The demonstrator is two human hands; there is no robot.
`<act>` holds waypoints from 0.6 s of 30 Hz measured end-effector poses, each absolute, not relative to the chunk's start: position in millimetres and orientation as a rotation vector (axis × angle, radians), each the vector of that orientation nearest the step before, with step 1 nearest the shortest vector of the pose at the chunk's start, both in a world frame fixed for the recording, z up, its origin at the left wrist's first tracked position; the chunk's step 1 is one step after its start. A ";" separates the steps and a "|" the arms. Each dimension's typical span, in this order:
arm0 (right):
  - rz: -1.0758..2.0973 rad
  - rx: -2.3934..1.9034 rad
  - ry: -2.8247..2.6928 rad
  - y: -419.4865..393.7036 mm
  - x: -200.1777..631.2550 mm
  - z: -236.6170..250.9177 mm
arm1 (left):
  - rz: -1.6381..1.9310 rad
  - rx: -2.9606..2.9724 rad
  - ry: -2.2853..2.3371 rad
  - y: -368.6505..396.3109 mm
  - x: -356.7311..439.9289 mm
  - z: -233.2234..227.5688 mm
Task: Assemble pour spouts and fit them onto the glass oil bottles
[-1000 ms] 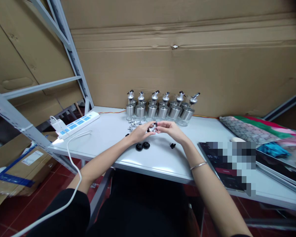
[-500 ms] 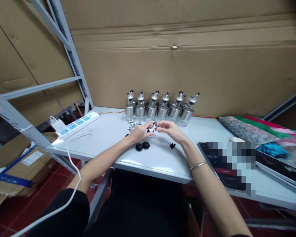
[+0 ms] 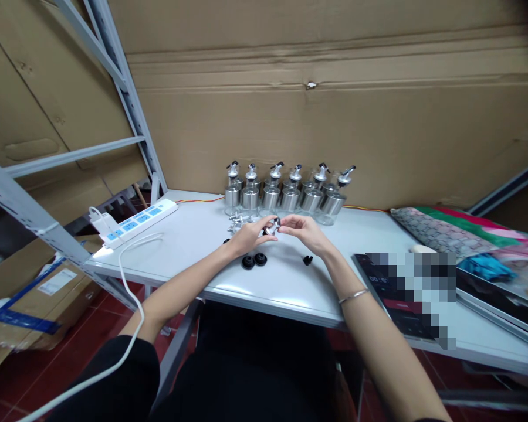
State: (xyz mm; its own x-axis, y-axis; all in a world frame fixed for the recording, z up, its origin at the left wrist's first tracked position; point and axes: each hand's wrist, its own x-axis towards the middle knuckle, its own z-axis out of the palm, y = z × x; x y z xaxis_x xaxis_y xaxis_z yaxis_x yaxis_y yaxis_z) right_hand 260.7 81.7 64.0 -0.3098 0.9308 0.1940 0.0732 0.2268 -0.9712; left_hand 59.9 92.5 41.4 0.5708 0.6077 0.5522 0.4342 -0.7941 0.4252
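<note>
6 glass bottles (image 3: pixel 286 196) stand behind both hands' fingers (image 3: pixel 269 221), pinched on a spout cap (image 3: pixel 273 227).

A white power strip (image 3: pixel 134 221) lies left; folded fabrics (image 3: pixel 449 231) lie right.

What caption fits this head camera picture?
Both hands hold a small pourer spout before a row of steel dispenser bottles.
</note>
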 end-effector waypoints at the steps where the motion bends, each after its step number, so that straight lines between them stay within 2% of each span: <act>1: 1.203 -0.961 -1.605 81.6 260.2 64.2 | 1.043 2.560 0.872 92.6 60.0 41.3; 18: 1.323 -0.902 -1.611 79.5 261.7 65.2 | 1.048 2.532 0.852 90.1 61.6 41.6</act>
